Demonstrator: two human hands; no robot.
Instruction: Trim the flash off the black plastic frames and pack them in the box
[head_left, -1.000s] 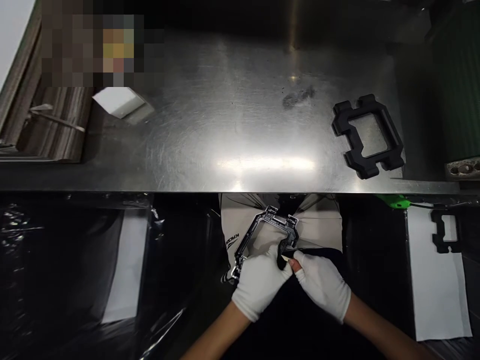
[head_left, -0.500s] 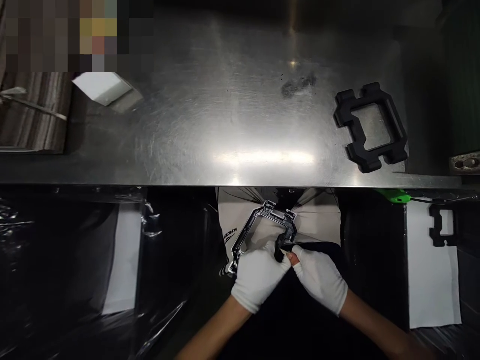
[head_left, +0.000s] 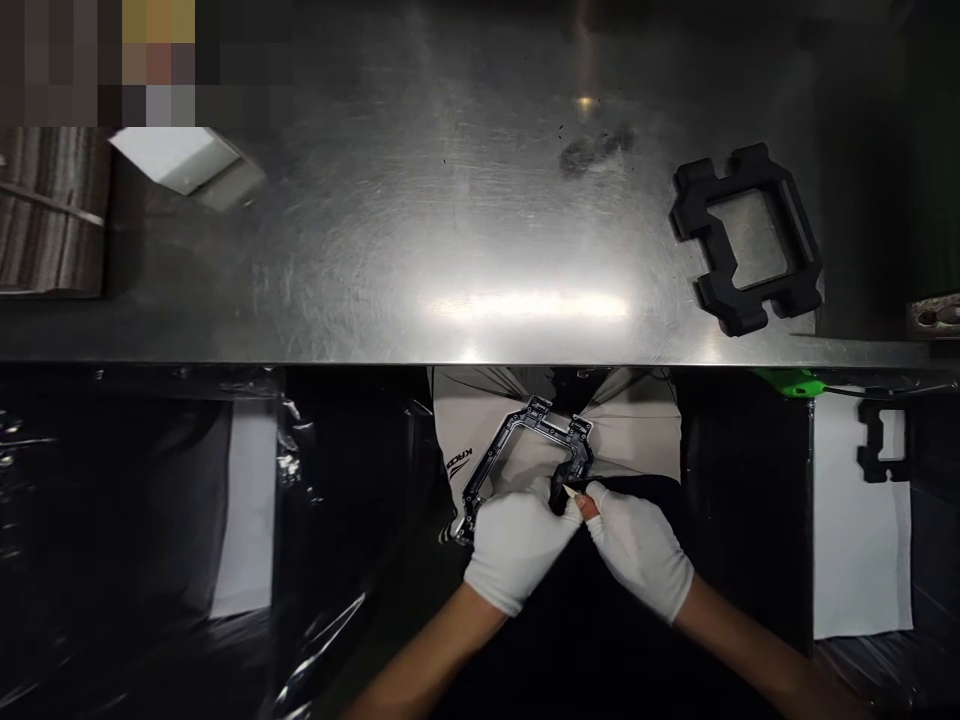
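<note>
In my lap, my white-gloved left hand (head_left: 521, 548) grips a black angular frame (head_left: 491, 462) with bright edges by its lower side. The frame is tilted, its notched end pointing away from me. My right hand (head_left: 643, 548), also gloved, has its fingers closed around a small pale pointed tool (head_left: 571, 491). Its tip touches or nearly touches the frame's right-hand leg, and most of it is hidden by the fingers. A bare fingertip shows through the right glove. Both hands almost meet below the frame's opening.
A similar black frame (head_left: 720, 250) lies on the metal table (head_left: 375, 240), right side. At the back left are a white box (head_left: 169, 160) and a strapped brown stack (head_left: 49, 215). Right of my lap, a smaller-looking black frame (head_left: 871, 442) rests on white paper (head_left: 862, 570), near a green-handled tool (head_left: 795, 382).
The view has shifted slightly, so the table things sit a little higher in the picture. Both hands keep their hold on the frame and pointed tool, with only slight movement at the tip.
</note>
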